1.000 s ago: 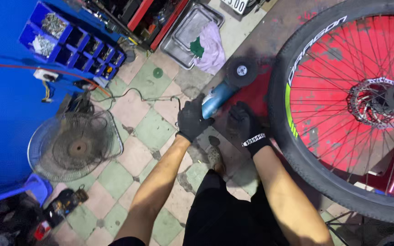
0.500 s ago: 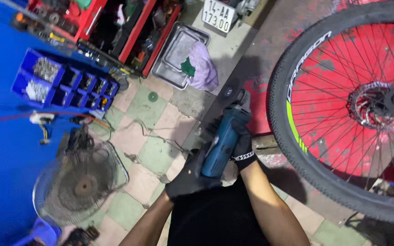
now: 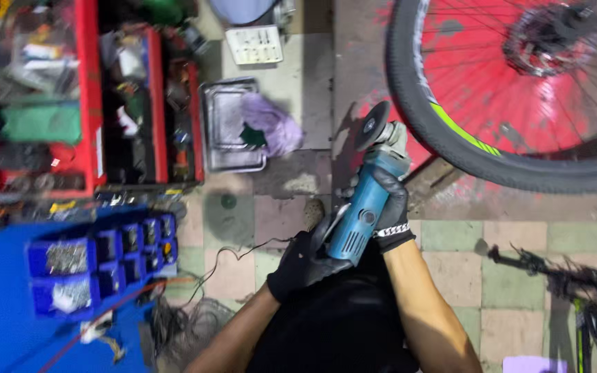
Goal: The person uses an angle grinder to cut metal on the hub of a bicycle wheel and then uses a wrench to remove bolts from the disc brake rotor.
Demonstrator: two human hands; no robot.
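Blue-bodied angle grinder with a dark round disc sits at the centre of the frame, held up over the tiled floor, disc end pointing toward the upper middle. My right hand, in a black glove with a white-patterned cuff, is clenched around the front of the body just behind the grey gear head. My left hand, also in a black glove, grips the tail end, where the thin black cord trails off to the left. The disc hangs just beside the black bicycle tyre with a green stripe in the upper right, not touching it as far as I can tell. To handle this well I judge I should hold both grips firm, keep the cord behind the tool, and keep the disc clear of the rubber and the spokes. At the upper left stands a red tool chest, beside it a metal tray with a purple rag, below them blue parts bins.
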